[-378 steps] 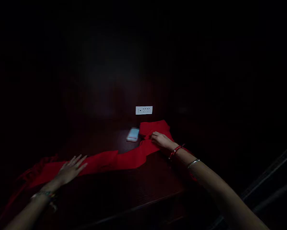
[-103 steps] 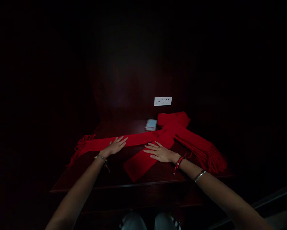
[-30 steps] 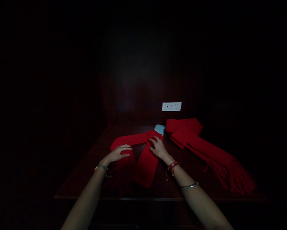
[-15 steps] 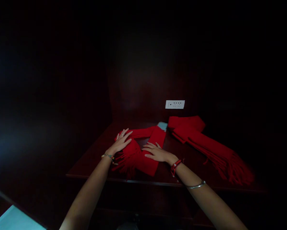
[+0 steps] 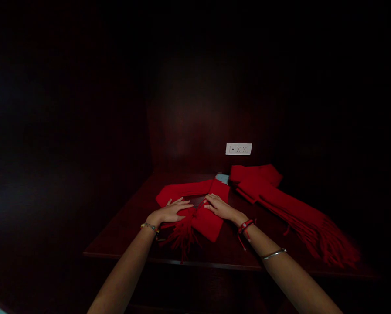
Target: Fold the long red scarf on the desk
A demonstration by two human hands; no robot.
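A red fringed scarf (image 5: 210, 226) lies in a bent loop on the dark wooden shelf, its fringe pointing toward the front edge. My left hand (image 5: 172, 212) rests on the fringed end with its fingers stretched out flat and apart. On the other side of the loop, my right hand (image 5: 219, 206) has its fingers curled over the scarf's inner edge, pinching the cloth; the fingertips are partly hidden. A pale blue patch (image 5: 222, 178), perhaps a label, shows at the scarf's back corner.
A second red scarf (image 5: 290, 203) lies folded to the right, its fringe reaching the shelf's (image 5: 123, 237) front right. On the back wall sits a white power socket (image 5: 239, 149). Dark panels rise at the sides.
My left hand has slid right and nearer along the scarf. My right hand's fingers have gone from flat to curled on the cloth. The view has tilted up slightly.
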